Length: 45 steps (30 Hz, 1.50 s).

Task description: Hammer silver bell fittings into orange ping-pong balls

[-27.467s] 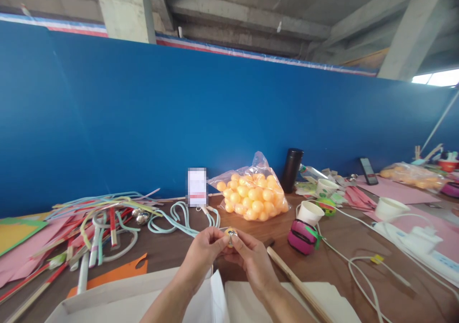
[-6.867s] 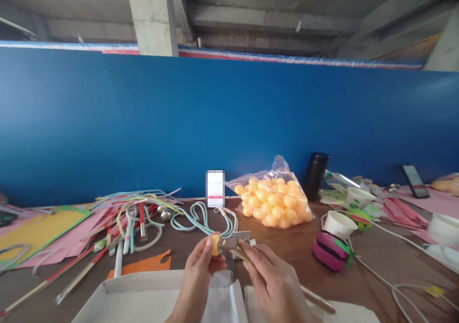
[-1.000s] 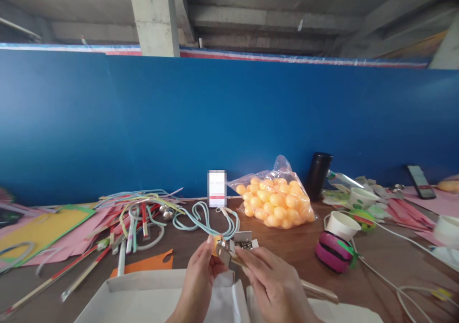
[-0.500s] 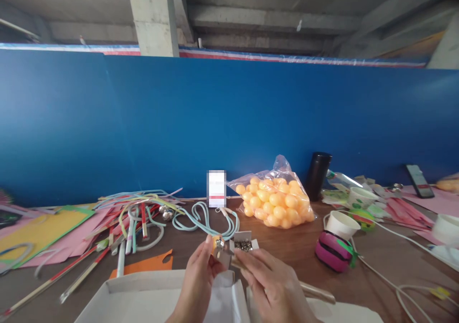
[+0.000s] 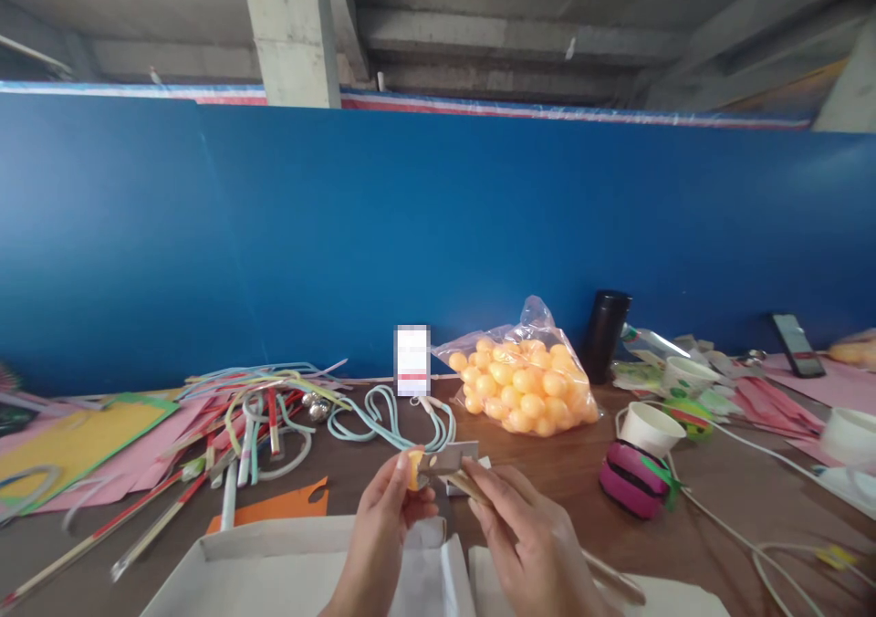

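Observation:
My left hand (image 5: 384,521) pinches a small orange ball (image 5: 413,468) between thumb and fingers, low in the middle of the view. My right hand (image 5: 530,544) grips a wooden-handled tool with a flat grey metal head (image 5: 448,459); the head lies sideways against the ball. A small open box of metal bits (image 5: 465,480) sits on the brown table just behind the tool, mostly hidden by it. Both hands hover above white cardboard box pieces (image 5: 274,576).
A clear bag of orange balls (image 5: 524,384) lies behind the hands, with a black cylinder (image 5: 604,336) beside it. Coloured strips, sticks and paper (image 5: 233,416) clutter the left. A pale blue cord (image 5: 383,421), paper cups (image 5: 649,428), a pink pouch (image 5: 628,479) and white cables (image 5: 766,544) lie around. A blue wall backs the table.
Over the last second the tool's head has swung from tilted against the ball to lying flat across it, and it now covers most of the small box behind.

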### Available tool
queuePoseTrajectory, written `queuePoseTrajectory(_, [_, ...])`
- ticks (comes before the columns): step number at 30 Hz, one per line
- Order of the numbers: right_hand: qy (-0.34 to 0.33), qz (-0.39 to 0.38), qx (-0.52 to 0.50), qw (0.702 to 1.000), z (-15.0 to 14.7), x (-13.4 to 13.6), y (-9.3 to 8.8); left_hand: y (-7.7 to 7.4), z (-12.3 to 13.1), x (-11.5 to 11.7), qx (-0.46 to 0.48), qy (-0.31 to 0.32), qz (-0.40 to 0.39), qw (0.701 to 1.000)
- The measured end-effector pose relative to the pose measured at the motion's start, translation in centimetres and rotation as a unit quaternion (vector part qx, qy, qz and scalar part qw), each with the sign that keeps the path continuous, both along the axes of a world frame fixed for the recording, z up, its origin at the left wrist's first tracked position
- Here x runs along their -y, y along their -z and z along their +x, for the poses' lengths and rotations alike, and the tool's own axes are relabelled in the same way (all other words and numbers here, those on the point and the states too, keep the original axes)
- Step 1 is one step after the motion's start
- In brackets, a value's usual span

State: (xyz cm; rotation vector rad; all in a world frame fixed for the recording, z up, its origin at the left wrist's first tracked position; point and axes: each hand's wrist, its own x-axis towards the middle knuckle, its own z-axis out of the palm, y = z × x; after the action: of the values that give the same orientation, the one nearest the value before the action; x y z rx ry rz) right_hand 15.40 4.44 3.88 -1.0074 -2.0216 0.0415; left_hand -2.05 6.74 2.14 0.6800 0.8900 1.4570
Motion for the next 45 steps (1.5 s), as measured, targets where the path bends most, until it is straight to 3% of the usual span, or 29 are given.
queuePoseTrajectory(25, [0.016, -0.040, 0.027, 0.999, 0.1, -0.2, 0.1, 0.6, -0.2, -0.2, 0.000, 0.003, 0.004, 1.000])
queuePoseTrajectory(31, [0.085, -0.031, 0.034, 0.995, 1.4, -0.6, 0.0, 0.4, -0.2, -0.1, 0.001, 0.003, 0.006, 1.000])
queuePoseTrajectory(36, [0.184, -0.056, 0.082, 0.978, 3.6, -1.1, -0.5, 0.2, -0.1, -0.1, -0.016, -0.005, -0.007, 1.000])
queuePoseTrajectory(45, [0.268, -0.238, 0.133, 0.924, 7.9, -1.5, -1.5, 0.6, -0.2, 0.0, -0.029, -0.011, -0.017, 0.999])
